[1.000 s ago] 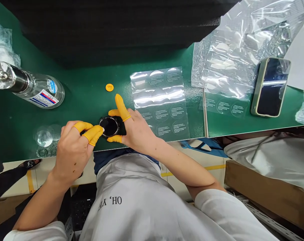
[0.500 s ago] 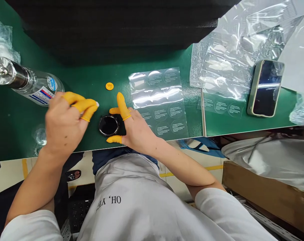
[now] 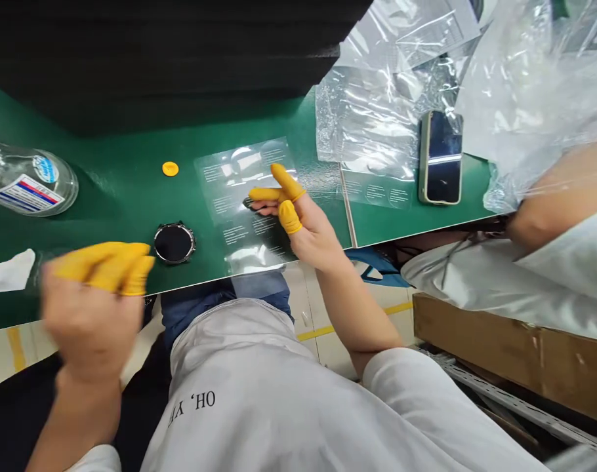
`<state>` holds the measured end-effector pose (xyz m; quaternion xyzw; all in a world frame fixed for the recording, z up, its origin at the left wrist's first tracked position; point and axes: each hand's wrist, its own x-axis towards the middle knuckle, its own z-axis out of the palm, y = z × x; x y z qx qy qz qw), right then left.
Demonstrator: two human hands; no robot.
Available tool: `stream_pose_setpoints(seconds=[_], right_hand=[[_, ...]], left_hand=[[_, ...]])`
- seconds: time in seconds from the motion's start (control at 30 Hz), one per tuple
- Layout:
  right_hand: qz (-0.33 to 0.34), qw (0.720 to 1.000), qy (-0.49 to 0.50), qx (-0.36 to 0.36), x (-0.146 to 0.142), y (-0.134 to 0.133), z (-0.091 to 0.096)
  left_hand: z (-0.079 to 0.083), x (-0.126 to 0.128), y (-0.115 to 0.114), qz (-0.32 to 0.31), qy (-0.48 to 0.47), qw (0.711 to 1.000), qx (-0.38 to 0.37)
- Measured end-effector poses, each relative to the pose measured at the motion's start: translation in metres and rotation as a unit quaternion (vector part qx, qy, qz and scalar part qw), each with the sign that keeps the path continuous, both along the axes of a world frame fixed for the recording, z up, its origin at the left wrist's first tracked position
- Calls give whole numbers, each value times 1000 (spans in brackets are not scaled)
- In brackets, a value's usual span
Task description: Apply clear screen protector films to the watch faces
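Observation:
A round black watch face in a dark metal case (image 3: 174, 243) lies on the green table, between my two hands. My left hand (image 3: 94, 301), with yellow finger cots, is just left of it. Its fingers are bent and pressed together, partly blurred, and whatever they may hold is hidden. My right hand (image 3: 308, 229), also in yellow finger cots, is open over a clear sheet of printed round films (image 3: 220, 177). Its thumb and two fingers are apart; the others are curled, with a small dark patch I cannot identify near them. A white wipe (image 3: 10, 272) lies left of my left hand.
A loose yellow finger cot (image 3: 170, 169) lies behind the watch. A clear bottle (image 3: 37, 183) lies within view at left; a black block (image 3: 155, 59) spans the back. At right are a phone (image 3: 441, 157), plastic bags (image 3: 377, 118) and another person's arm (image 3: 564, 190).
My right hand has left the watch and moved right over the clear sheet. My left hand has drawn back toward me. The white wipe now shows on the table. The view has shifted right.

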<state>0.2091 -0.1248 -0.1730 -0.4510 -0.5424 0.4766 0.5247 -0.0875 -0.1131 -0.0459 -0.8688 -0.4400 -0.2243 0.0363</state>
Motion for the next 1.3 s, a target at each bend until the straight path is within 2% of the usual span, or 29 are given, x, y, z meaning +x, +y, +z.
stream_pose_setpoints(seconds=[0.03,0.07,0.17,0.27,0.37,0.6,0.8,0.9,1.03,1.13,1.2,1.3], right_hand=[[1,1000,17,-9,-5,-3,1],[-1,999,35,-18,-10,-7,3],[-10,995,85,-43,-20,-18,9],[-21,991,115,-61,-24,-29,11],[-32,988,130,-74,-28,-39,12],[-27,986,147,-69,-31,-50,12],[-20,992,107,-58,-28,-45,10],[-28,993,89,-68,-27,-41,11],[-25,994,88,-66,-27,-39,13],[-25,994,85,-59,-26,-35,12],[-29,995,81,-51,-23,-29,9],[-33,997,59,-36,-17,-13,2]], left_hand=[[-8,28,-6,-56,34,997,36],[-16,52,-12,-90,37,995,33],[-40,97,-25,-175,43,983,-26],[-57,106,-32,-196,57,977,-53],[-62,103,-37,-197,58,978,-46],[-62,100,-42,-214,59,975,-4],[-59,99,-31,-278,77,956,61],[-56,99,-25,-299,91,948,64],[-56,101,-22,-315,90,943,54],[-51,104,-30,-297,70,952,32],[-41,105,-37,-262,33,964,-12],[-15,99,-40,-194,-22,974,-112]])
